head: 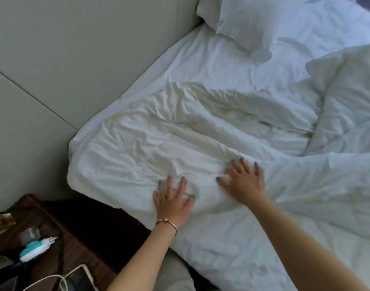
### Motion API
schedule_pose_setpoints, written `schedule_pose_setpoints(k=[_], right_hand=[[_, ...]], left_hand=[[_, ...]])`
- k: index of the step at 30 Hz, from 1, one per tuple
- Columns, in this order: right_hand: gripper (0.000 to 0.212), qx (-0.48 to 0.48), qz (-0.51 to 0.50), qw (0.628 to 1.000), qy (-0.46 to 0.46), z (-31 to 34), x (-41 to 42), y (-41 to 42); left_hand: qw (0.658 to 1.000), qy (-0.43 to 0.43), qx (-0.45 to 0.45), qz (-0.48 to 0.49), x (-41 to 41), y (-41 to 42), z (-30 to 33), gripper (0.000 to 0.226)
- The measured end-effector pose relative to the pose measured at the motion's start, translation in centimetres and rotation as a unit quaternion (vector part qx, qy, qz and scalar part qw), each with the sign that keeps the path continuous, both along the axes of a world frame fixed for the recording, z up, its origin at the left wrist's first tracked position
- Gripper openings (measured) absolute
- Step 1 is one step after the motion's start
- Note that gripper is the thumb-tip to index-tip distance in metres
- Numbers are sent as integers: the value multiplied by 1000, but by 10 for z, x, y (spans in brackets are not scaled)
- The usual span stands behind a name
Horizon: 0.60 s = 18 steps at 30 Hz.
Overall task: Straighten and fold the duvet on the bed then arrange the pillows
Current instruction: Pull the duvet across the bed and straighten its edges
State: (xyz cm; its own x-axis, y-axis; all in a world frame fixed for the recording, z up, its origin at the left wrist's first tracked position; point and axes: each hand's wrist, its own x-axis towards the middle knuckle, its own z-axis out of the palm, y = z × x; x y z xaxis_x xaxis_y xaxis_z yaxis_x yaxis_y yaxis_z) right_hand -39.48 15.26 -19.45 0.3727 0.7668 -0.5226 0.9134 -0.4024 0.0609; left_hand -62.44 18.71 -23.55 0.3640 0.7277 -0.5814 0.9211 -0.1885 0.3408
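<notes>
Left hand [173, 203] and right hand [243, 181] press flat, fingers [257, 170] spread, on the rumpled duvet [138, 143].

Soft daylight comes from the far right and makes the white duvet [221, 143] look a little blue. The near left corner is dark. Everything looks a bit fuzzy, and the wall [54, 59] lines bend near the edges
</notes>
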Motion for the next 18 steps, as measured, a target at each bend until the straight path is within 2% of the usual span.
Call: schedule_pose_setpoints(k=[3, 6, 10, 14, 18], right_hand=[[79, 16, -7, 999, -46, 24, 28, -62], [75, 35, -19, 997, -71, 52, 67, -129], [83, 11, -118, 992, -50, 91, 122, -198], [84, 25, -230, 973, 23, 120, 162, -263], [87, 87, -348, 923, 139, 128, 183, -292]], left_hand=[[994, -49, -26, -90, 44, -39, 21, 64], [979, -68, -40, -187, 91, -81, 46, 65], [963, -77, 22, -256, 153, -117, 77, 72], [950, -88, 30, -296, 216, -149, 112, 70], [932, -85, -15, -352, 260, -168, 138, 65]])
